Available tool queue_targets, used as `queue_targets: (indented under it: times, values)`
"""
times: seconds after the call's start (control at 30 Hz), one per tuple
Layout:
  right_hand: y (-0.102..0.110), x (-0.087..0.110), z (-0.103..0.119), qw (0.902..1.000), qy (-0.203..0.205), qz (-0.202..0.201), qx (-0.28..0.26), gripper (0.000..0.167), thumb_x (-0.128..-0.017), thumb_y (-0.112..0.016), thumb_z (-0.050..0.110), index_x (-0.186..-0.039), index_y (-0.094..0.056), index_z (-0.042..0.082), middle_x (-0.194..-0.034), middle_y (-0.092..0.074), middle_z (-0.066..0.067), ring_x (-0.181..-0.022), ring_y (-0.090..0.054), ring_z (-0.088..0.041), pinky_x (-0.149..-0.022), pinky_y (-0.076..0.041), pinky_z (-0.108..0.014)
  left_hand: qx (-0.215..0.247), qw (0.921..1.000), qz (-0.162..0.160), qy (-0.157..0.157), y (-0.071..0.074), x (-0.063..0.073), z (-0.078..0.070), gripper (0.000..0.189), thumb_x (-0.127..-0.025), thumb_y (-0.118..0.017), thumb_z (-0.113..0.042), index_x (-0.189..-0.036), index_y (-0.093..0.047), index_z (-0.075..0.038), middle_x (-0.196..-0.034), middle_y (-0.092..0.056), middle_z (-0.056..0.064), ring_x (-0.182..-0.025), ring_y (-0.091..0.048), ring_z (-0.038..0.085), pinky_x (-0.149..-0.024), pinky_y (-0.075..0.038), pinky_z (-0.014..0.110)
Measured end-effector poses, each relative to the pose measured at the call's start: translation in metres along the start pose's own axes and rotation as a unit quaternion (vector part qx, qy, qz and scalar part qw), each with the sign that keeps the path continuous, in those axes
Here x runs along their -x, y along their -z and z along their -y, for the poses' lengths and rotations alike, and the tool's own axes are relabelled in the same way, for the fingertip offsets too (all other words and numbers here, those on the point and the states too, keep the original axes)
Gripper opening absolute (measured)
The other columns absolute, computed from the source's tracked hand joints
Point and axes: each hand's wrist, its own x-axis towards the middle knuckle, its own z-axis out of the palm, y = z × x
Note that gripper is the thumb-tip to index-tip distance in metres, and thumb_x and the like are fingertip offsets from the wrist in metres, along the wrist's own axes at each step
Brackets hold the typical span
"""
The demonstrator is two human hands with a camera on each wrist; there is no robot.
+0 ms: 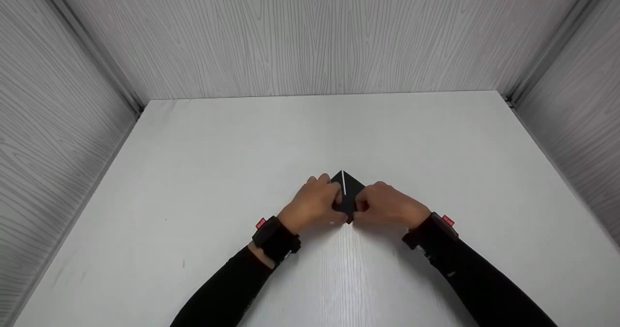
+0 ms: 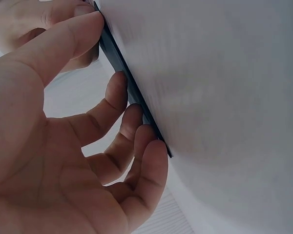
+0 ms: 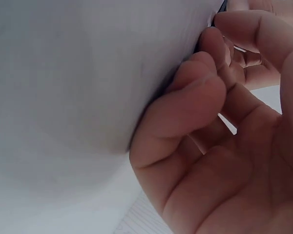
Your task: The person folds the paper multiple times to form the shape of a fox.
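A small piece of black folded paper (image 1: 352, 186) lies flat on the white table, one corner pointing away from me. A thin white line (image 1: 344, 182) runs down from that corner. My left hand (image 1: 315, 201) holds its left side, with curled fingertips along the edge and the thumb near the front corner. From the other side, my right hand (image 1: 387, 206) pinches the right edge between bent fingers and thumb. Both thumbs come close together at the front corner. Seen side-on in the left wrist view, the paper (image 2: 118, 61) is a thin dark strip; in the right wrist view fingers mostly hide it.
The white tabletop (image 1: 232, 143) spreads around both hands. Pale wood-grain panels stand at the back (image 1: 310, 36), on the left (image 1: 43, 123) and on the right (image 1: 576, 99). Black bands with red tags circle both wrists.
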Motion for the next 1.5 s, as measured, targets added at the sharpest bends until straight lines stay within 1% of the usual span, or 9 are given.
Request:
queue_targets:
  times: [0.1,0.23,0.37,0.57,0.77,0.9,1.17,1.3,1.5]
  values:
    - [0.002,0.0,-0.002,0.9999,0.009,0.002,-0.009,0.027,-0.094,-0.075,0.016,-0.069,-0.064,0.02,-0.063,-0.042,0.011,-0.062,-0.038,-0.007,-0.058,-0.031,-0.026,0.003,1.0,0.003,0.001,0.0,0.0,0.001,0.031,-0.082,-0.092,-0.028,-0.093,-0.067,-0.013,-0.099,-0.053,0.003,-0.093,-0.047,0.025,-0.081,-0.044,0.033]
    - [0.005,-0.001,-0.006,0.9998,0.017,-0.006,-0.003,0.028,-0.092,-0.069,0.007,-0.068,-0.061,0.019,-0.062,-0.037,0.011,-0.062,-0.035,-0.007,-0.058,-0.029,-0.025,0.003,1.0,0.004,-0.001,0.0,0.0,0.001,0.031,-0.083,-0.091,-0.028,-0.094,-0.066,-0.012,-0.1,-0.053,0.004,-0.093,-0.048,0.025,-0.081,-0.044,0.034]
    - [0.007,-0.001,-0.011,0.9994,0.028,-0.017,0.007,0.026,-0.089,-0.067,0.005,-0.068,-0.062,0.018,-0.063,-0.041,0.011,-0.062,-0.039,-0.006,-0.059,-0.033,-0.025,-0.006,1.0,0.006,-0.001,0.001,0.0,0.0,0.031,-0.084,-0.09,-0.029,-0.095,-0.067,-0.011,-0.102,-0.054,0.005,-0.093,-0.047,0.025,-0.082,-0.045,0.034]
    - [0.011,-0.002,-0.016,0.9992,0.037,-0.013,0.006,0.022,-0.091,-0.068,0.006,-0.071,-0.065,0.015,-0.066,-0.048,0.009,-0.064,-0.043,-0.008,-0.061,-0.036,-0.026,-0.011,0.9999,0.006,0.0,0.0,-0.001,0.0,0.032,-0.084,-0.09,-0.03,-0.096,-0.067,-0.011,-0.102,-0.054,0.004,-0.092,-0.046,0.024,-0.082,-0.044,0.035]
    - [0.016,-0.002,-0.021,0.9996,0.014,-0.026,0.004,0.023,-0.09,-0.067,0.005,-0.069,-0.065,0.014,-0.065,-0.047,0.009,-0.065,-0.044,-0.009,-0.061,-0.036,-0.026,0.001,1.0,0.001,0.004,-0.001,0.0,-0.001,0.03,-0.084,-0.089,-0.025,-0.097,-0.068,-0.009,-0.099,-0.053,0.004,-0.092,-0.047,0.025,-0.081,-0.046,0.035]
    - [0.019,-0.001,-0.025,0.9995,0.014,-0.028,0.01,0.023,-0.09,-0.066,0.007,-0.069,-0.063,0.015,-0.065,-0.046,0.009,-0.066,-0.045,-0.01,-0.061,-0.036,-0.027,0.007,1.0,0.001,0.007,-0.001,0.001,0.0,0.029,-0.083,-0.089,-0.026,-0.095,-0.068,-0.011,-0.098,-0.052,0.003,-0.092,-0.047,0.024,-0.081,-0.045,0.035]
    - [0.026,0.002,-0.037,0.9979,0.011,-0.061,0.018,0.017,-0.089,-0.063,0.005,-0.077,-0.073,0.011,-0.07,-0.058,0.005,-0.07,-0.05,-0.012,-0.063,-0.04,-0.029,0.01,0.9999,0.0,0.006,0.0,0.001,-0.001,0.03,-0.083,-0.09,-0.026,-0.098,-0.069,-0.01,-0.099,-0.052,0.002,-0.093,-0.047,0.024,-0.081,-0.045,0.034]
    - [0.027,0.001,-0.039,0.9975,-0.004,-0.07,0.012,0.018,-0.087,-0.062,0.005,-0.074,-0.072,0.011,-0.068,-0.058,0.004,-0.069,-0.051,-0.013,-0.062,-0.04,-0.029,0.009,0.9999,0.002,0.008,0.0,0.001,-0.002,0.031,-0.084,-0.09,-0.027,-0.099,-0.069,-0.01,-0.101,-0.053,0.002,-0.093,-0.047,0.024,-0.082,-0.045,0.035]
    - [0.028,0.003,-0.034,0.997,-0.038,-0.067,-0.006,0.019,-0.086,-0.06,0.004,-0.07,-0.068,0.011,-0.063,-0.055,0.004,-0.061,-0.05,-0.012,-0.06,-0.04,-0.029,0.01,0.9999,0.002,0.009,0.0,0.002,-0.003,0.031,-0.084,-0.09,-0.027,-0.099,-0.069,-0.011,-0.101,-0.053,0.003,-0.093,-0.047,0.024,-0.081,-0.045,0.035]
